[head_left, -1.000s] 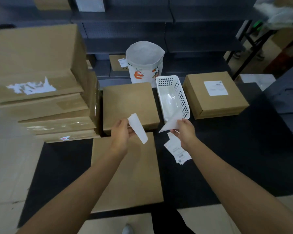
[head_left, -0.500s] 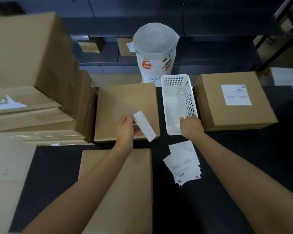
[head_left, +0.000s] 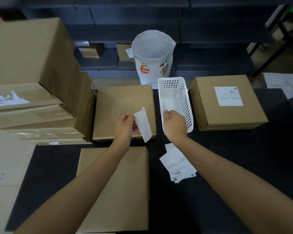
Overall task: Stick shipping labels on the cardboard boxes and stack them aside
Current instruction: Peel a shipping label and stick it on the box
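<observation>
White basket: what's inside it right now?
The right hand reaches over the near end of the basket. The visible floor looks white and bare, maybe a pale sheet. Whatever is under the hand is covered, and its grip can't be judged.

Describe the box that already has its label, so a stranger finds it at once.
Start at the white basket in the middle of the dark table. The labelled box lies just right of it. It alone carries a white shipping label on top.

A packing or stock room: cardboard boxes (head_left: 32,81) stacked high, dark metal shelves (head_left: 201,31) behind, printed labels (head_left: 179,168) on the bench (head_left: 243,157).
</observation>
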